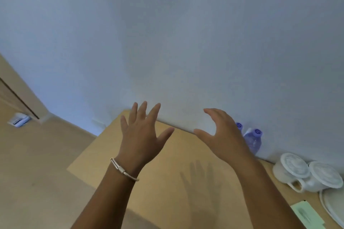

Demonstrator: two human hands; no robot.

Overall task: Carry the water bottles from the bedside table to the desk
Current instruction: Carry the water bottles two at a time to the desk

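Two clear water bottles with purple caps stand on the wooden desk (167, 163) against the pale wall; the nearer bottle (253, 141) is in full sight, the farther bottle (239, 126) is mostly hidden behind my right hand. My left hand (141, 135) hovers above the desk with fingers spread straight, holding nothing; a bracelet circles its wrist. My right hand (221, 134) is raised just left of the bottles, fingers loosely bent, empty and apart from them.
Two white lidded cups (297, 171) sit on the desk at the right, beside a white plate (333, 204) and a pale green packet (307, 214). The desk's left edge drops to a tan floor. A white wall socket (19, 121) is at far left.
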